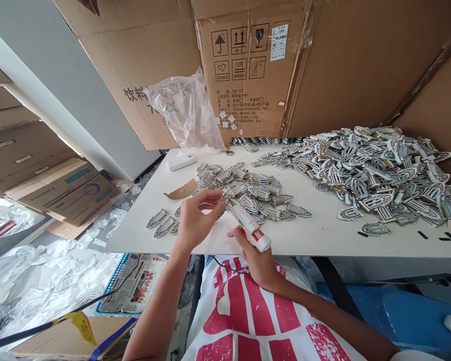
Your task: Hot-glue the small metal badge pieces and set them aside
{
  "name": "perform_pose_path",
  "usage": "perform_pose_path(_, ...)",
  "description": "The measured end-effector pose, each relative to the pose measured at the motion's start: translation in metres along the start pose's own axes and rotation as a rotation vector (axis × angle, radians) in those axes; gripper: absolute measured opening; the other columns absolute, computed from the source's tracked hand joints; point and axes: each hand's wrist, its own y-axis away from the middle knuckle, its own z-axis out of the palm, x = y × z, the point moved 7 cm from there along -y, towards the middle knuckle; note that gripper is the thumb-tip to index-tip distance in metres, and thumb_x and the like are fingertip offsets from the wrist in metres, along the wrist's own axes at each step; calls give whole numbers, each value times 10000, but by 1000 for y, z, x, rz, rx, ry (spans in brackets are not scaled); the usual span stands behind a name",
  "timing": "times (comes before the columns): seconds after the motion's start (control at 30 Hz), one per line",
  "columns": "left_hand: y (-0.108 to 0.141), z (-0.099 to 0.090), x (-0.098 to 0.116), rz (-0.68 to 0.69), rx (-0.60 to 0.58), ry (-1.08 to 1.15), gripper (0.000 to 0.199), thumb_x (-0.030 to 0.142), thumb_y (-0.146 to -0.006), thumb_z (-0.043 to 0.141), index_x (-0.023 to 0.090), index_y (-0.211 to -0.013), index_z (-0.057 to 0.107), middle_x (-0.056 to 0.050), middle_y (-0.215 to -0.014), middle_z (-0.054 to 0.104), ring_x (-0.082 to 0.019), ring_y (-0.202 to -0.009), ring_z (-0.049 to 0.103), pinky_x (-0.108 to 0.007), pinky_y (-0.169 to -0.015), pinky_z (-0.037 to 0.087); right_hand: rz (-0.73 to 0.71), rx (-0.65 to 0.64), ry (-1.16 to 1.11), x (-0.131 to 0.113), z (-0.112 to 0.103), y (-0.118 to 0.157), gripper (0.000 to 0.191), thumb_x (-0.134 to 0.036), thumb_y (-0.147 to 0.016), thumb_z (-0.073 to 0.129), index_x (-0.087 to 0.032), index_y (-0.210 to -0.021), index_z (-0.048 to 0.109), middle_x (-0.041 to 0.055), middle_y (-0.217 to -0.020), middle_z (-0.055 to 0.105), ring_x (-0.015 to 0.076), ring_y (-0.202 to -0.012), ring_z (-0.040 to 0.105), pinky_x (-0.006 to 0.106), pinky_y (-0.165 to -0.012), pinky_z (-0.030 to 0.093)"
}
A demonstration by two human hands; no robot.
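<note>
White and red, the handheld tool (pixel 252 225) sits mid-frame in the right hand (pixel 261 263), whose fingers wrap its grip. The left hand (pixel 199 218), left of it, is partly curled, thumb and fingertips pinched near the nozzle; what they pinch is unclear. Small metallic pieces (pixel 248 193) lie just beyond, at centre.

Tabletop (pixel 323 243) w/ 2 heaps of small pcs, 2 hands, 1 white tool.
Lg. heap (pixel 372 170) ×1 & sm. heap (pixel 251 193) ×1, pcs overlap, too many to count; left hand (pixel 197 215) ×1, right hand (pixel 261 265) ×1; white tool (pixel 250 226) ×1; clear plastic bag (pixel 188 113) ×1; white oblong item (pixel 181 162) ×1; torn cardboard pc. (pixel 183 189) ×1; boxed carton symbols (pixel 239 41) ×6; yellow tag (pixel 83 327) ×1.
</note>
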Motion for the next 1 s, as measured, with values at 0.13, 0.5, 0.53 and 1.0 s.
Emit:
perform_pose_path(0.13,-3,-4,-5,-10,-11,-22,272,322,-856,855,250,-1117,876,-43,-995,863,-238,-911,818,-423,-889,716,-8,-42,-9,2,2,0,554,-728,-961,755,-180,-1004,825,56,-804,756,134,-544,476,290,-467,317)
perform_pose_path(0.5,-19,-50,-24,-69,91,-59,353,392,-821,882,229,-1131,837,-77,-1014,850,-274,-1008,816,-416,-899,679,-39,-87,1,-3,3,3,556,-733,-975,727,-187,-1002,831,72,-824,784,151,-563,519,302,-479,348)
perform_pose_path(0.53,-21,-53,-29,-77,96,-82,359,389,-820,872,230,-1139,828,-75,-1004,845,-276,-999,817,-410,-885,675,-38,-78,-2,-3,3,3,568,-743,-967,729,-186,-999,832,69,-803,773,154,-562,519,303,-477,348)
perform_pose_path(1.0,-36,-40,-91,-171,-106,-643,285,215,-798,701,247,-1045,840,-72,-910,854,-315,-864,805,-420,-820,591,-11,-84,4,-1,4,2,580,-749,-970,713,-181,-955,828,-29,-633,511,128,-526,329,289,-467,274)
